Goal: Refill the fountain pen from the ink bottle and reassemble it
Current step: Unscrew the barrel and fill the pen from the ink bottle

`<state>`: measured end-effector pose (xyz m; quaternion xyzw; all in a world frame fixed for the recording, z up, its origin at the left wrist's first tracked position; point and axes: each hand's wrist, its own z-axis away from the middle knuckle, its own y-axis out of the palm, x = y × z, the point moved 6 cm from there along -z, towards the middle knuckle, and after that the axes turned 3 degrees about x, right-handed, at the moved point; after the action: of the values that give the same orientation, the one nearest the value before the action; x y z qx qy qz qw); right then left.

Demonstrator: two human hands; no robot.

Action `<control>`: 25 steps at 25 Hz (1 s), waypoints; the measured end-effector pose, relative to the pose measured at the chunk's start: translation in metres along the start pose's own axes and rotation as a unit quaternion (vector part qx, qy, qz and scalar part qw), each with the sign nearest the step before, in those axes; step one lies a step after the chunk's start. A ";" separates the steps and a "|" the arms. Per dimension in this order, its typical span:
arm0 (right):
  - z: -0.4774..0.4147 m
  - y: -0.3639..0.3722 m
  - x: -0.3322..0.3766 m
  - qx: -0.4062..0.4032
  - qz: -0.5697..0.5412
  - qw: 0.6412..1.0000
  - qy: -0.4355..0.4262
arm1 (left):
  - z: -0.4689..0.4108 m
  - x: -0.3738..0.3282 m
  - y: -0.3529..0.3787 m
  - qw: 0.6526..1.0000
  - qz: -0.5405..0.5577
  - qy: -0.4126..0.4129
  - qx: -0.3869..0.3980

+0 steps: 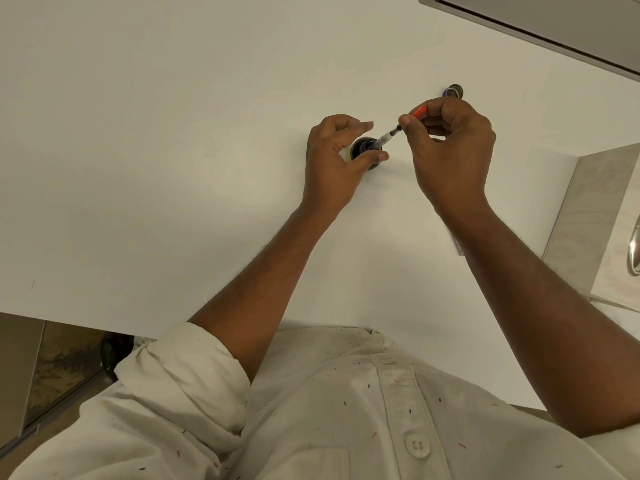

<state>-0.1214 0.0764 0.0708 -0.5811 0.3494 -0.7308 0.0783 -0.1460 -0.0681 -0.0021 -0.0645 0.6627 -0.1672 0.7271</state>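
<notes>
One ink bottle (363, 148) on the white table (173, 133) is being gripped by the left hand (337, 157); one pen section (386, 136), dipped into it, is being pinched by right hand (450, 147) fingers (410, 124). One cap (453, 91) is lying beyond.

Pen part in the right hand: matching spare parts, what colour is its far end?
Orange-red on the pen, best seen in the head view.

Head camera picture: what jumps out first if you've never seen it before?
Two bare hands meet mid-table: the left hand cups a small dark ink bottle, and the right hand pinches a thin pen part with an orange end, its tip angled down toward the bottle. A small dark cap-like thing sits behind.
</notes>
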 end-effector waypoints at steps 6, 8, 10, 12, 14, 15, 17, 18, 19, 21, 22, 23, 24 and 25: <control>0.005 -0.002 0.000 -0.006 -0.022 1.000 0.005 | 0.017 0.007 -0.018 0.995 0.020 -0.033 -0.095; 0.007 -0.002 -0.001 -0.008 -0.027 1.000 0.003 | 0.022 0.010 -0.024 0.987 0.030 -0.071 -0.138; 0.008 -0.003 -0.001 -0.010 -0.034 0.999 0.000 | 0.027 0.015 -0.027 0.974 0.060 -0.133 -0.175; 0.010 -0.003 -0.002 -0.012 -0.042 0.999 -0.003 | 0.033 0.022 -0.025 0.953 0.109 -0.217 -0.182; 0.015 -0.003 -0.002 -0.017 -0.044 0.999 -0.012 | 0.040 0.024 -0.020 0.927 0.161 -0.292 -0.172; 0.018 -0.004 -0.001 -0.020 -0.041 0.999 -0.021 | 0.044 0.023 -0.018 0.914 0.181 -0.324 -0.164; 0.025 -0.004 -0.002 -0.030 -0.037 0.998 -0.038 | 0.051 0.016 -0.012 0.892 0.209 -0.378 -0.135; 0.028 -0.005 -0.003 -0.037 -0.038 0.998 -0.043 | 0.054 0.012 -0.008 0.883 0.215 -0.401 -0.114; 0.032 -0.006 -0.004 -0.046 -0.040 0.997 -0.049 | 0.056 0.008 -0.003 0.875 0.221 -0.421 -0.090; 0.038 -0.007 -0.006 -0.064 -0.039 0.995 -0.064 | 0.059 0.002 0.006 0.855 0.251 -0.452 -0.046; 0.041 -0.008 -0.006 -0.070 -0.039 0.994 -0.072 | 0.060 0.001 0.011 0.843 0.272 -0.463 -0.025; 0.044 -0.009 -0.007 -0.074 -0.039 0.993 -0.078 | 0.061 -0.001 0.015 0.830 0.294 -0.474 -0.005; 0.046 -0.009 -0.007 -0.076 -0.038 0.993 -0.084 | 0.062 -0.002 0.020 0.818 0.314 -0.481 0.011; 0.047 -0.010 -0.008 -0.078 -0.037 0.992 -0.088 | 0.062 -0.003 0.023 0.808 0.332 -0.487 0.025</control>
<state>-0.0733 0.0677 0.0744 -0.6601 0.3752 -0.6497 0.0357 -0.0816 -0.0533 0.0003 0.1042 0.1984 0.1210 0.9670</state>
